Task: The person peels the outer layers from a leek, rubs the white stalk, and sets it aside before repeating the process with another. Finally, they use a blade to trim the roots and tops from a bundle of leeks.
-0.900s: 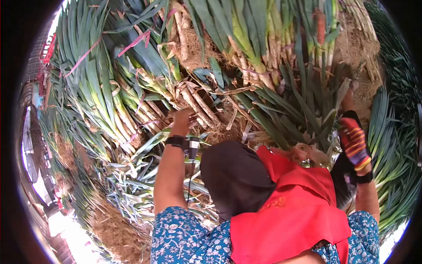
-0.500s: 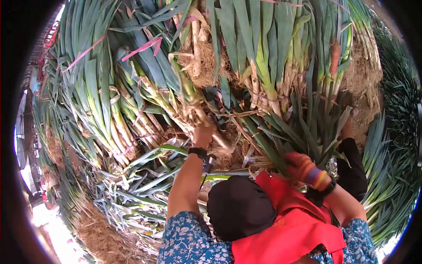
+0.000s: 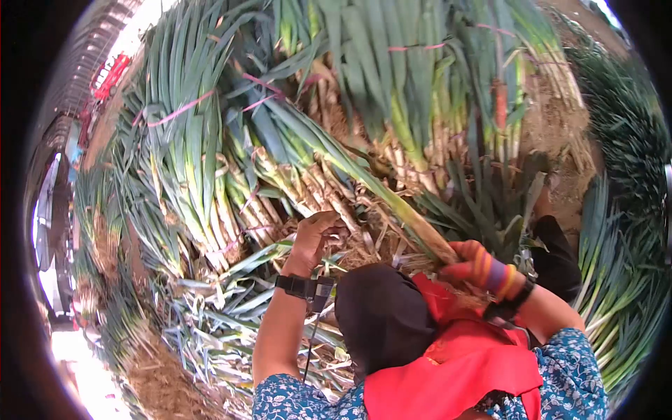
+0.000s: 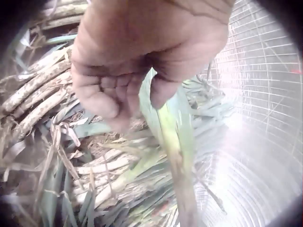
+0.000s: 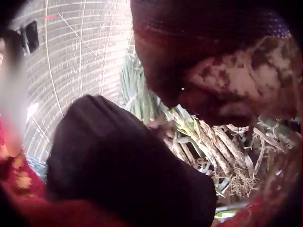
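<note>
Head view shows a person's right hand (image 3: 483,269) in a striped glove, its fingers clamped round the pale lower end of a leek (image 3: 413,218). From those fingers the leek slants away to the upper left, its green leaves crossing beyond the left hand (image 3: 315,241). Bare, the left hand hovers apart from the leek, fingers loosely curled and thumb set a little off from them; left wrist view shows the leek's leaves through and behind that gap. Just beyond the left fingers lie bundled leeks (image 3: 329,189), roots toward the person, and pink ties (image 3: 180,112) circle some bundles farther off. Loose leaves (image 3: 231,304) are strewn to the left of the left wrist. Between the two forearms are a black head covering (image 3: 381,318) and a red vest (image 3: 455,371). Right wrist view is too dark to show the glove's fingertips.
</note>
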Tool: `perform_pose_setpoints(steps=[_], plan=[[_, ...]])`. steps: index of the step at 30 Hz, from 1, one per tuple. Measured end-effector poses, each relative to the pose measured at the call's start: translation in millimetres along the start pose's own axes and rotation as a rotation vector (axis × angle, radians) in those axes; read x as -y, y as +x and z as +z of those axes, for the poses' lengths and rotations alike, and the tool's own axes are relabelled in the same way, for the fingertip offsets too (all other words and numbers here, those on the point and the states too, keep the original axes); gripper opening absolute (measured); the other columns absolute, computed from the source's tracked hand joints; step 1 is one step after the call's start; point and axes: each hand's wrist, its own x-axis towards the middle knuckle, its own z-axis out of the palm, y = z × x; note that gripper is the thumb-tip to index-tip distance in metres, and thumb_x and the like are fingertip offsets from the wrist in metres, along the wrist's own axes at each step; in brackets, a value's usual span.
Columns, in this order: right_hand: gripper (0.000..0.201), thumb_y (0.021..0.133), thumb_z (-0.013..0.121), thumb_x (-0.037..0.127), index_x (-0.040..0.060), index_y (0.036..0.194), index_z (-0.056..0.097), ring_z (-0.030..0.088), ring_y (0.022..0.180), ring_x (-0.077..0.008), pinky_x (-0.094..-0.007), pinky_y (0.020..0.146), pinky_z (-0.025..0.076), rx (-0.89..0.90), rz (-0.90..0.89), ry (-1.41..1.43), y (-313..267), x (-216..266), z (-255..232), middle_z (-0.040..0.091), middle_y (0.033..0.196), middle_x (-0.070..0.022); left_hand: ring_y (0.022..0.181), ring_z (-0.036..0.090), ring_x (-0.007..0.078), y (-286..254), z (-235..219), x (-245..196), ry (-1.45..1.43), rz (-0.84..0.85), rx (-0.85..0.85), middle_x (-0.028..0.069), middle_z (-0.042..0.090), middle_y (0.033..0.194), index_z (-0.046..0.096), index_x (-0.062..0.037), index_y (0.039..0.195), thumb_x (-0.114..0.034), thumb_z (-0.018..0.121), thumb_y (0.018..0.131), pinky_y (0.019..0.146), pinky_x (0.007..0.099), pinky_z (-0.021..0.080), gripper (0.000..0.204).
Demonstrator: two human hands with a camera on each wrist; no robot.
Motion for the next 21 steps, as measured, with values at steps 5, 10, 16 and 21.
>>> perform_pose_setpoints(steps=[5, 10, 16, 21], plan=[[0.033, 0.066, 0.076, 0.004, -0.0008, 0.095, 0.061, 0.054, 0.058, -0.0068, -0.0219, 0.050, 0.042, 0.073, 0.073, 0.155, -139, 15, -14, 0.059, 0.071, -0.0005, 0.100, 0.059, 0.0274, -38, 92, -46, -0.124, 0.147, 0.420, 0.0151, 0.060, 0.109, 0.053, -0.0003, 0.114, -0.031, 0.062, 0.085, 0.084, 0.0433, 0.050, 0.044], [0.027, 0.071, 0.071, 0.006, -0.0023, 0.095, 0.061, 0.054, 0.056, -0.0100, -0.0229, 0.050, 0.042, 0.166, 0.069, 0.383, -191, -7, -21, 0.057, 0.066, -0.0021, 0.095, 0.061, 0.0284, -99, 172, -97, -0.294, 0.318, 0.482, 0.0098, 0.061, 0.108, 0.051, -0.0045, 0.116, -0.016, 0.063, 0.082, 0.084, 0.0470, 0.050, 0.038], [0.068, 0.072, 0.076, 0.019, -0.0011, 0.128, 0.043, 0.049, 0.108, -0.0131, -0.0283, 0.094, 0.038, 0.067, -0.554, 0.419, -149, 10, -13, 0.055, 0.117, -0.0081, 0.088, 0.063, 0.0273, -133, 224, -93, -0.074, 0.437, 0.315, 0.0106, 0.061, 0.101, 0.051, -0.0005, 0.113, -0.009, 0.065, 0.078, 0.076, 0.0430, 0.054, 0.039], [0.039, 0.069, 0.074, 0.006, -0.0009, 0.104, 0.059, 0.058, 0.077, -0.0081, -0.0250, 0.067, 0.047, -0.312, -0.755, 0.171, -122, 46, 10, 0.064, 0.085, -0.0021, 0.079, 0.062, 0.0170, -161, 244, -75, -0.105, 0.587, 0.236, 0.0086, 0.063, 0.094, 0.057, 0.0022, 0.106, -0.001, 0.072, 0.069, 0.067, 0.0291, 0.051, 0.040]])
